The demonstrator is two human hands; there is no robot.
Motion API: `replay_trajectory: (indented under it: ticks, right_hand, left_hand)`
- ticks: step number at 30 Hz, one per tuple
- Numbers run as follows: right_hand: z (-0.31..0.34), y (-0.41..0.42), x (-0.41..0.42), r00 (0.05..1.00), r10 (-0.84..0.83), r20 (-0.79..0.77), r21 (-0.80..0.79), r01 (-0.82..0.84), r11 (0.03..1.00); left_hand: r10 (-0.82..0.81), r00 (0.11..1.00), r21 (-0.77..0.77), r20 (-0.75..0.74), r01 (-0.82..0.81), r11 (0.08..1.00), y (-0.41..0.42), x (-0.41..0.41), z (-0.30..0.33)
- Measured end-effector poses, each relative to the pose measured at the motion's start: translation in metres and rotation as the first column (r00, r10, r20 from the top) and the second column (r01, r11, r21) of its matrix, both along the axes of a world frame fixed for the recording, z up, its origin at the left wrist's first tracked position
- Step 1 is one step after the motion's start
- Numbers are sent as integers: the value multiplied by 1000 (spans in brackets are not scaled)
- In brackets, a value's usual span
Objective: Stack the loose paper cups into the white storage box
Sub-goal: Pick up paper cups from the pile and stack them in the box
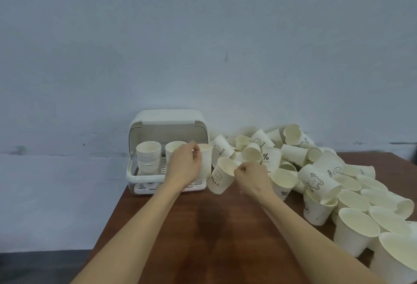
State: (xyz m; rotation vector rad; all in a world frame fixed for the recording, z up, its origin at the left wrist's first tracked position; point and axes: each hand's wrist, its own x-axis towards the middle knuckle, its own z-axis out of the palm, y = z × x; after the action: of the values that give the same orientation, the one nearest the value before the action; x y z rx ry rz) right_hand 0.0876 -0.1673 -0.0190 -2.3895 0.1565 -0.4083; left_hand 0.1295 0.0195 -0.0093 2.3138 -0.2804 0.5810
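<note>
The white storage box (144,176) stands open at the table's far left corner, lid raised. Inside it a tall stack of cups (148,156) stands at the left and a second stack (172,147) is partly hidden behind my left hand. My left hand (184,166) grips an upright paper cup (206,159) at the box's right side. My right hand (252,176) pinches the rim of a tilted cup printed "HELLO" (220,176), just right of the box. A big heap of loose paper cups (316,171) covers the table's right side.
The brown wooden table (203,227) ends just left of the box and falls away to a grey floor. A pale wall stands close behind the box and the heap. Large cups (356,236) crowd the near right edge.
</note>
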Motion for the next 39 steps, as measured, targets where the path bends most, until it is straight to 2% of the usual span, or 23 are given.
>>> replay_trajectory:
  ticks: [2,3,6,9,15,19,23,29,32,35,39]
  right_hand:
    - [10,16,10,997,44,63,108,-51,993]
    - [16,26,14,993,71,94,111,-81,991]
    - [38,56,22,972,124,201,15,-129,991]
    - [50,83,39,943,153,296,-55,-143,988]
    - [50,119,75,954,226,196,-283,-166,945]
    - [43,130,82,974,217,64,-566,-144,812]
    - [38,134,79,977,215,-13,-684,-165,711]
    - [20,141,76,967,250,-56,-719,-213,662]
    - [11,138,75,962,257,-91,-706,-244,665]
    - [10,129,66,964,253,-85,-647,-246,721]
    - [12,97,44,981,194,24,-512,-155,845]
  left_hand:
    - [86,992,-52,92,-81,995,21,-2,15]
    - [124,983,-93,136,-112,989,31,-3,22]
    - [256,937,-181,237,-216,960,61,-4,39]
    - [340,904,-170,259,-304,937,92,3,45]
    - [365,908,-67,205,-359,931,127,21,36]
    - [295,945,72,138,-307,949,132,33,28]
    - [259,954,107,151,-276,955,129,40,37]
    - [237,969,343,-66,-200,918,130,47,11]
    - [277,958,459,-80,-211,863,131,43,-8]
    - [285,959,535,-12,-234,812,116,33,-6]
    - [181,983,437,35,-178,882,71,11,-3]
